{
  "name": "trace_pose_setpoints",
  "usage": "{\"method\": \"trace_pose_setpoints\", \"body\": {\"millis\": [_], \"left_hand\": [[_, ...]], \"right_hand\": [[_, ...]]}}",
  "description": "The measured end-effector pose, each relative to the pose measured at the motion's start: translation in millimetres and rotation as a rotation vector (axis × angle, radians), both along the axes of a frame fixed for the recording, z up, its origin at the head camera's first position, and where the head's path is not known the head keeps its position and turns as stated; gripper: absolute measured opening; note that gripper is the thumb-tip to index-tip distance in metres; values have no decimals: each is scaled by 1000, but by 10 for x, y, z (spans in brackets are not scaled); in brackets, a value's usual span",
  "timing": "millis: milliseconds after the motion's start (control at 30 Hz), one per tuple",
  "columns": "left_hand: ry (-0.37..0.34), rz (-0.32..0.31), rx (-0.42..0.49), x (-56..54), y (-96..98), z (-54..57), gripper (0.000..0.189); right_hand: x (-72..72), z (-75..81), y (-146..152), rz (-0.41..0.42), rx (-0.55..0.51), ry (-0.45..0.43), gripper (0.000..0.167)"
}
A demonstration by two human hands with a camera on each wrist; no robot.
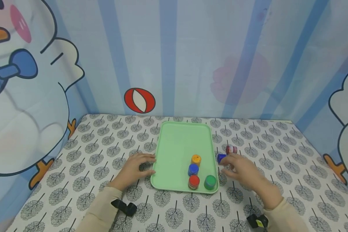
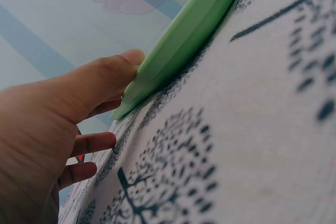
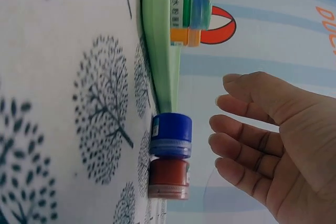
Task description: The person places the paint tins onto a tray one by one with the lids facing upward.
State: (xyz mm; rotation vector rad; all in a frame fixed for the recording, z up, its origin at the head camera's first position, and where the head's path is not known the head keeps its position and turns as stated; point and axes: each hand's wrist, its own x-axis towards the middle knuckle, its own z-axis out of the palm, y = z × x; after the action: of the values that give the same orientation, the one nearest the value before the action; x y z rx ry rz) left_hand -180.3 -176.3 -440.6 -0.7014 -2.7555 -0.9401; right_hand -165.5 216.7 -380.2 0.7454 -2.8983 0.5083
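My left hand [image 1: 134,169] rests at the left edge of a light green tray [image 1: 174,141], fingers spread. In the left wrist view its thumb [image 2: 113,69] touches the tray rim. On the tray's right part stand paint jars: orange [image 1: 196,160], blue [image 1: 193,169], red [image 1: 193,182] and green [image 1: 210,182]. Outside the right rim, a second blue paint jar [image 3: 171,135] and a dark red paint jar [image 3: 168,178] sit side by side on the cloth. Beside these two is my right hand [image 1: 243,170], fingers loosely bent, with a gap to the jars in the right wrist view.
A white tablecloth [image 1: 104,174] with dark tree prints covers the table. Behind it hangs a light blue striped curtain [image 1: 185,64] with cartoon ducks at both sides. Black straps with small devices sit at both wrists.
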Motion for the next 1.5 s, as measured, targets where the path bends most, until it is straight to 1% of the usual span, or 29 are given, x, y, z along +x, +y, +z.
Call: {"method": "trace_pose_setpoints", "body": {"millis": [167, 533, 733, 867, 1100, 1333, 1500], "left_hand": [[1, -1, -5, 3, -1, -8, 42], [-2, -4, -2, 14, 16, -1, 42], [-12, -7, -8, 7, 19, -17, 42], [-14, -9, -12, 6, 22, -28, 42], [-15, -10, -20, 8, 33, -18, 42], [-15, -10, 5, 16, 19, -8, 42], [-4, -3, -4, 8, -2, -5, 43]], "right_hand": [[-37, 1, 58, -48, -1, 3, 25], [-153, -79, 188, -98, -6, 26, 23], [-213, -54, 240, -116, 5, 45, 24], [-240, -52, 290, -130, -1, 63, 28], [-263, -98, 407, -163, -32, 29, 38], [-275, -112, 444, -161, -40, 11, 38], [-301, -121, 464, -158, -53, -6, 36]]}}
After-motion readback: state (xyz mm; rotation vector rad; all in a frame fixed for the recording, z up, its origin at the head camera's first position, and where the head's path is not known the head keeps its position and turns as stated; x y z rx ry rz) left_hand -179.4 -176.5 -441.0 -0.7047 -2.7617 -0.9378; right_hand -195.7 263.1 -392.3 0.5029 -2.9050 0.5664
